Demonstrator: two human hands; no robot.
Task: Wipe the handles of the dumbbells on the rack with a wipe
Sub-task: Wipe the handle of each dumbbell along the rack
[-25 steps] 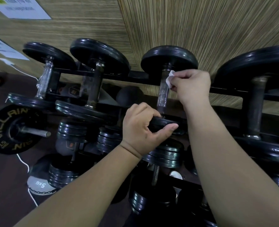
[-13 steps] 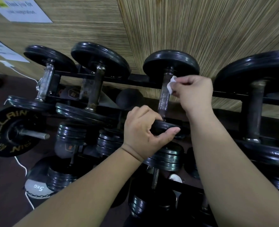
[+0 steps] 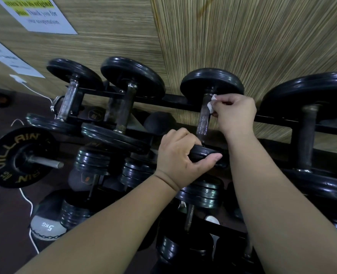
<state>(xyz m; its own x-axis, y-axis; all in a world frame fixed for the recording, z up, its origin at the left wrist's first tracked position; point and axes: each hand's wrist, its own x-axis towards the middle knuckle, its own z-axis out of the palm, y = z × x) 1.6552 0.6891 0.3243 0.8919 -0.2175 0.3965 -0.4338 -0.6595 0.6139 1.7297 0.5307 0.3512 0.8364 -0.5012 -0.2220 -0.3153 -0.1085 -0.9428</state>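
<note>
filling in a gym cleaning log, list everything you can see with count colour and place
rack: one, black, against the wall
top-tier dumbbells: four, black, along its upper rails
lower dumbbells: several, black, tiers below
wipe: one, white, on the third dumbbell's handle
weight plate: one, black with gold lettering, left
ball: one, grey, 5kg, lower left
cable: one, white, lower left
notices: two, white, wall upper left
left hand: grips that dumbbell's near plate
right hand: pinches the wipe

The left forearm [image 3: 114,220] and right forearm [image 3: 282,194] are bare and smooth, a skin crease rings the wrist below the broad left hand [image 3: 180,155], whose thumbnail is short, and the right hand [image 3: 234,113] is rounded.
</note>
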